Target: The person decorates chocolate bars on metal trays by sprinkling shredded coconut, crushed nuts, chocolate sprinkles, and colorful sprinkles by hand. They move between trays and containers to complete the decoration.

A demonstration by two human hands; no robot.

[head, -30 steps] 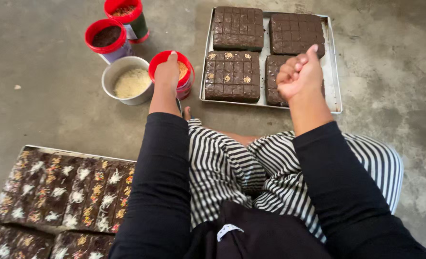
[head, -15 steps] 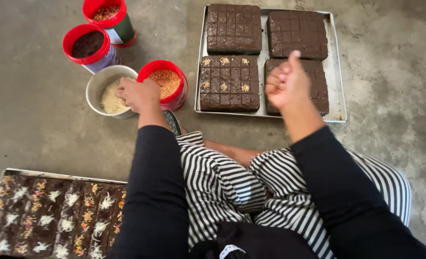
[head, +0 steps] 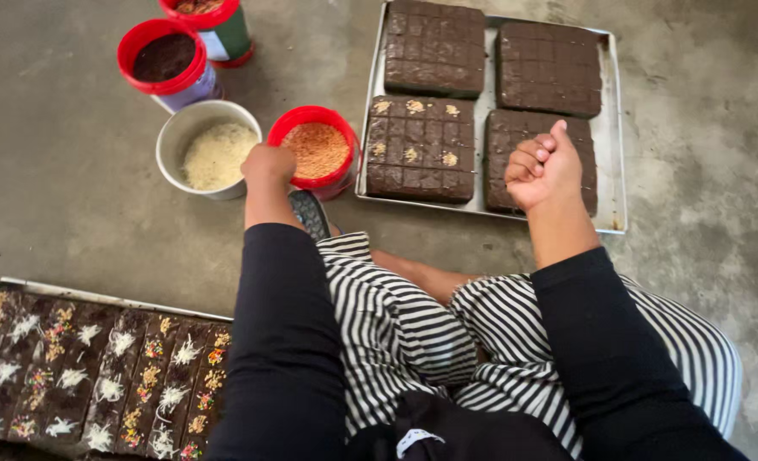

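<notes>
Fingers of my left hand (head: 268,162) curl shut at the near rim of the red tub of orange crumbs (head: 315,152), knuckles up, so whether a pinch of crumbs sits inside them I cannot tell. My right hand (head: 543,169) is a loose fist, thumb raised, hovering over the near right brownie slab (head: 516,162) on the metal tray (head: 615,162); I cannot tell what, if anything, it grips.

Taking that red tub as my landmark: the metal tray lies just to its right, and the slab nearest the tub (head: 420,149) already carries small pale pinches on several squares, while the two far slabs look bare. The white bowl of pale shreds (head: 209,148) touches the tub's left side, and two more red-lidded tubs (head: 167,61) stand beyond it. The finished tray of decorated squares (head: 89,376) lies well apart, near my left knee.

To do this well, I judge I should take small pinches, keep my fingers low over each scored square, and drop the topping at the centre so none spills into the cuts.
</notes>
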